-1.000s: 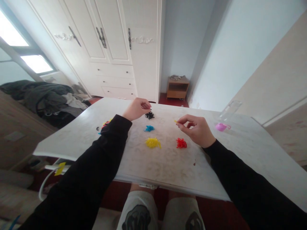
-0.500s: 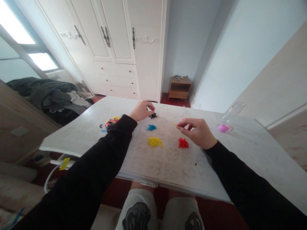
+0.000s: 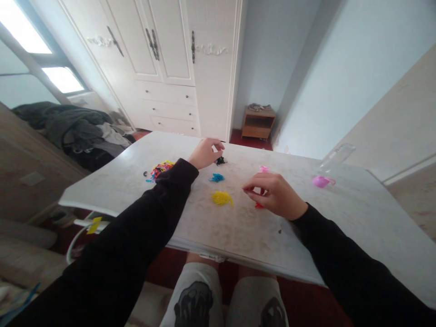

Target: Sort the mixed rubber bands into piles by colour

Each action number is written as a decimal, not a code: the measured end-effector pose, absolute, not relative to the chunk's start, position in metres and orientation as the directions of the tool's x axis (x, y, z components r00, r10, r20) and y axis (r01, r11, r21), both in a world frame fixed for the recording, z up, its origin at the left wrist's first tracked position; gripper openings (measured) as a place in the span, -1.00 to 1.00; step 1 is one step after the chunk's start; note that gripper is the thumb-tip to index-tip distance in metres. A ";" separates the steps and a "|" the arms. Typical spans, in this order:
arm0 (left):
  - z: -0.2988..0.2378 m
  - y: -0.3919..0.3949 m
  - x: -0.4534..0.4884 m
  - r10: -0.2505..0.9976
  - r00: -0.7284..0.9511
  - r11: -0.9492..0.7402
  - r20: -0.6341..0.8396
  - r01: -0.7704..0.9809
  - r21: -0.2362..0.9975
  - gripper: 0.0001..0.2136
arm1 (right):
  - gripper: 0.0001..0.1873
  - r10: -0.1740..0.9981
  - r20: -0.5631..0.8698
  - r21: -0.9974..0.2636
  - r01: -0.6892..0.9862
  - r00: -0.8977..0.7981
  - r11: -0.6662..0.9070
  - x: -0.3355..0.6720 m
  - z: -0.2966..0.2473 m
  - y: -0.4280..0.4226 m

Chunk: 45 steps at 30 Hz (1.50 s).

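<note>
My left hand (image 3: pixel 206 153) hovers at the far middle of the table, thumb and forefinger apart, beside a small heap of black bands (image 3: pixel 220 161). My right hand (image 3: pixel 274 194) pinches what looks like a yellow rubber band (image 3: pixel 242 186), only a speck of which shows at the fingertips. Left of that hand lies a pile of yellow bands (image 3: pixel 221 198). Blue bands (image 3: pixel 217 177) lie between the yellow and black heaps. Under my right hand the red bands (image 3: pixel 259 205) are mostly covered, and pink bands (image 3: pixel 264 169) show just beyond it.
A mixed-colour heap of bands (image 3: pixel 161 169) lies left, partly behind my left sleeve. On the right of the white table (image 3: pixel 204 227) are a clear bottle-like container (image 3: pixel 337 157) and a pink pouch-like item (image 3: pixel 321 181). A white wardrobe (image 3: pixel 214 91) stands beyond.
My right hand has moved nearer and slightly left with the yellow band, now covering most of the red heap and uncovering the pink one. My left thumb and forefinger have parted.
</note>
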<state>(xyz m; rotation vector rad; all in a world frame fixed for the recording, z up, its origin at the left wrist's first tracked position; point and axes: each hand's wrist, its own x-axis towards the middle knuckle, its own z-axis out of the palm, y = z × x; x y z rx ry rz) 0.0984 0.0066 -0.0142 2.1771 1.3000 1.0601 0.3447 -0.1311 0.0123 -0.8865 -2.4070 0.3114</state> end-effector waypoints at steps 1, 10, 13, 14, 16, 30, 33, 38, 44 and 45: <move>-0.014 0.006 0.099 0.869 0.286 -0.494 0.405 0.571 0.656 -0.87 | -0.85 0.623 0.401 -0.335 0.526 -0.672 0.782 0.340 0.012 -0.133; -0.015 0.004 0.105 0.871 0.314 -0.492 0.378 0.538 0.685 -0.85 | -0.84 0.523 0.203 -0.023 0.530 -0.828 0.848 0.314 0.005 -0.143; -0.016 0.004 0.105 0.868 0.318 -0.496 0.382 0.528 0.689 -0.85 | -0.86 0.534 0.199 0.002 0.545 -0.822 0.838 0.314 0.006 -0.143; -0.016 0.005 0.105 0.867 0.319 -0.499 0.384 0.524 0.691 -0.85 | -0.86 0.539 0.212 -0.014 0.549 -0.815 0.835 0.315 0.007 -0.143; -0.017 0.005 0.104 0.864 0.324 -0.502 0.385 0.517 0.693 -0.85 | -0.85 0.555 0.247 -0.063 0.559 -0.794 0.827 0.321 0.008 -0.143; -0.026 0.001 0.108 0.846 0.369 -0.527 0.386 0.469 0.709 -0.89 | -0.83 0.622 0.377 -0.317 0.536 -0.686 0.783 0.350 0.011 -0.130; -0.026 0.000 0.112 0.861 0.316 -0.502 0.398 0.411 0.761 -0.89 | -0.84 0.627 0.374 -0.316 0.541 -0.684 0.779 0.353 0.011 -0.126; -0.003 -0.006 0.116 0.866 0.259 -0.492 0.427 0.293 0.820 -0.92 | -0.83 0.629 0.400 -0.324 0.539 -0.667 0.777 0.358 0.010 -0.121; 0.042 -0.021 0.065 0.872 0.241 -0.489 0.426 0.380 0.785 -0.91 | -0.84 0.657 0.398 -0.371 0.542 -0.641 0.754 0.365 0.005 -0.114; 0.046 -0.022 0.050 0.886 0.236 -0.463 0.399 0.430 0.775 -0.91 | -0.84 0.662 0.394 -0.378 0.544 -0.638 0.749 0.365 0.005 -0.114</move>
